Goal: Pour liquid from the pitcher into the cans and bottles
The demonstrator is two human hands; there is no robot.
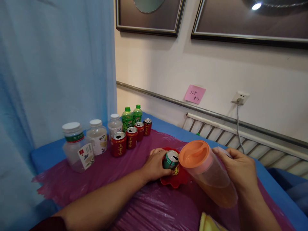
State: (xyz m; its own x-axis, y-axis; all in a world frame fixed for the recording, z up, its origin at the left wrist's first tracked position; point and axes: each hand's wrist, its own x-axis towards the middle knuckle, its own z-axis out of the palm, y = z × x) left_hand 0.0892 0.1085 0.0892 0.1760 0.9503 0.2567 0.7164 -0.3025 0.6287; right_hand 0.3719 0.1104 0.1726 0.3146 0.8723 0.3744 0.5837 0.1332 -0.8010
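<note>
My left hand (157, 164) is wrapped round a green drink can (170, 160) with an opened top. The can is on or just over a red scalloped plate (170, 183); the contact is hidden. In my right hand (240, 166) is the handle of a clear plastic pitcher (211, 179) with an orange lid (194, 154). The pitcher tilts to the left, its lid close beside the can's top. Brownish liquid lies in its lower part. I cannot make out any stream between pitcher and can.
Several opened red cans (118, 145) stand in a row at the left. Behind them are clear jars with white lids (78, 149) and two green-capped bottles (127, 118). Purple plastic sheeting (144, 205) covers the blue surface. A yellow cloth (209, 223) lies at the front; a radiator (216, 131) lines the wall.
</note>
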